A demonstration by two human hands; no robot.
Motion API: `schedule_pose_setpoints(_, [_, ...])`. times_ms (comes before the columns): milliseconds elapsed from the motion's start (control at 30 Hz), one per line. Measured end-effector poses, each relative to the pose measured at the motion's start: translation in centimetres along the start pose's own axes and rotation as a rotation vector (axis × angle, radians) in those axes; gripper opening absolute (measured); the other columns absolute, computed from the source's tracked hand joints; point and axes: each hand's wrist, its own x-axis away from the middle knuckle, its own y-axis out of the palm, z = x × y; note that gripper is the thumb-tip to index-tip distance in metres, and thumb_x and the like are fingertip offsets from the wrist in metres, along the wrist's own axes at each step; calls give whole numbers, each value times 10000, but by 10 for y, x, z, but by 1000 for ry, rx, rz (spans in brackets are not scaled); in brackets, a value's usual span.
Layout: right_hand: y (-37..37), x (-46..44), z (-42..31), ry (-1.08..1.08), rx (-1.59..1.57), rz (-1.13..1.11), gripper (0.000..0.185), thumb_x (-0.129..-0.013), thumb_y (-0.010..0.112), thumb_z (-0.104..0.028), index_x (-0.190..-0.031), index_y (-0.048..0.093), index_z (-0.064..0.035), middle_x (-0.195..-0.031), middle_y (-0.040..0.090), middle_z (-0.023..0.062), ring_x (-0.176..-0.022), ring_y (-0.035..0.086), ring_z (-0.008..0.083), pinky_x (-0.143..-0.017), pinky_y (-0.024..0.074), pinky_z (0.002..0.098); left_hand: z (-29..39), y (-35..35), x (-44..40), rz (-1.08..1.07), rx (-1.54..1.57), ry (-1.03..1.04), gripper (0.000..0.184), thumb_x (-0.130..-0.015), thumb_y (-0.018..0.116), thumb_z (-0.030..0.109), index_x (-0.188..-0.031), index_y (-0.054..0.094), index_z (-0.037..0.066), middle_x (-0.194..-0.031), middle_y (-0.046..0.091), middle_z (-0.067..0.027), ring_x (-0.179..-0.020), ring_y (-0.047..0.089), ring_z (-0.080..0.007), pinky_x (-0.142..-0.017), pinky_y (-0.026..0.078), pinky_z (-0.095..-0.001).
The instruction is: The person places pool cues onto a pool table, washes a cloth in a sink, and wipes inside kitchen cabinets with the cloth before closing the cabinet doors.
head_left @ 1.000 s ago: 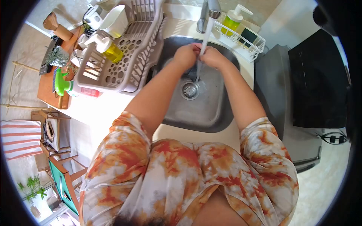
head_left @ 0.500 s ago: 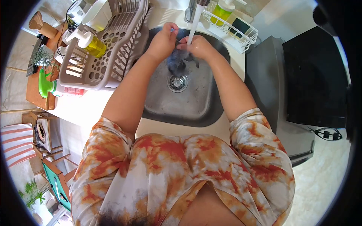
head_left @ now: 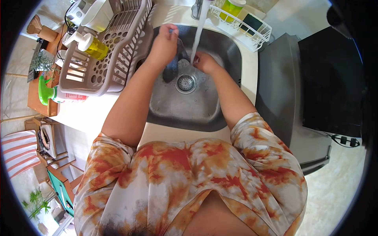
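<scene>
Below the left hand (head_left: 167,44), a dark blue cloth (head_left: 171,71) hangs into the sink (head_left: 185,112). Its long axis runs from that hand back toward the person, and the loose lower end points down, just beside the drain (head_left: 186,83). A narrower part slants from the left hand toward the right (its outline is blurred there). The left hand is closed on the cloth's top end, fingers bent in a pinch. The right hand (head_left: 205,62) is lower and nearer the person, fingers curled at the stream (head_left: 200,35); whether it grips any cloth, I cannot tell. Left of the left hand stands a rack (head_left: 112,83) with a soap bottle (head_left: 97,48) in it. Beyond the right hand, farther right, is a wire caddy (head_left: 260,42).
</scene>
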Motion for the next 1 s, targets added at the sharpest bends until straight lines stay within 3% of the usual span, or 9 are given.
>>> schedule_pose_setpoints(33, [-4,4,-6,-1,-2,2,269,-816,653,-195,-1053,646,-68,-1002,659,164,-965,621,282,-845,477,355,-4,5,-1,-52,-109,72,205,-936,494,199,-1100,481,76,-745,603,-174,-711,594,-339,-671,456,-400])
schedule_pose_setpoints(100, [-11,13,-16,-223,-596,98,284,-807,625,-135,-1087,648,-93,-1067,648,160,-992,612,271,-855,473,348,-18,19,-4,-193,-201,79,225,-941,478,198,-1138,470,89,-768,613,-184,-697,590,-370,-662,465,-410])
schedule_pose_setpoints(167, [-18,15,-22,-193,-534,77,296,-808,613,-123,-1101,644,-95,-1052,657,144,-971,622,253,-840,477,341,-45,39,-6,-344,-184,248,245,-938,474,172,-1174,448,110,-763,613,-188,-699,591,-389,-658,480,-414])
schedule_pose_setpoints(233, [-20,13,-17,-152,-475,59,310,-808,600,-110,-1115,640,-98,-1037,667,128,-950,631,235,-826,481,334,-53,50,-10,-379,-187,138,315,-936,504,214,-1212,424,84,-842,632,-193,-757,626,-348,-683,494,-402])
schedule_pose_setpoints(333, [-18,7,-9,-123,-322,195,284,-843,589,-139,-1117,643,-89,-1006,680,113,-897,642,199,-799,489,325,-83,70,-7,-226,277,7,447,-884,621,281,-1219,461,33,-861,595,-22,-803,548,-116,-688,463,-262])
schedule_pose_setpoints(433, [-11,-5,-5,-169,-458,246,251,-879,585,-197,-1085,656,-73,-959,689,110,-855,649,191,-783,493,324,-104,63,-6,-393,117,-300,416,-859,645,335,-1148,558,50,-837,584,-11,-784,521,-108,-660,428,-252])
schedule_pose_setpoints(767, [-20,-2,-30,-29,-842,477,194,-889,630,-146,-1022,671,-11,-896,666,20,-798,570,86,-730,461,232,-94,49,35,-616,-162,-219,447,-833,683,408,-1034,643,11,-868,644,-12,-771,556,-120,-723,442,-294])
schedule_pose_setpoints(867, [-32,10,-44,-30,-955,580,194,-876,656,-184,-982,680,-22,-855,648,-4,-784,548,80,-726,448,229,-119,49,58,-640,186,-384,419,-843,679,378,-1012,650,-4,-893,669,-61,-809,586,-150,-771,450,-313])
schedule_pose_setpoints(1000, [-31,8,-41,-147,-1247,646,192,-885,658,-226,-958,678,-49,-830,613,-49,-784,525,67,-727,430,215,-102,42,50,-733,-306,-296,343,-877,642,341,-975,650,12,-836,663,-69,-795,585,-145,-785,452,-310])
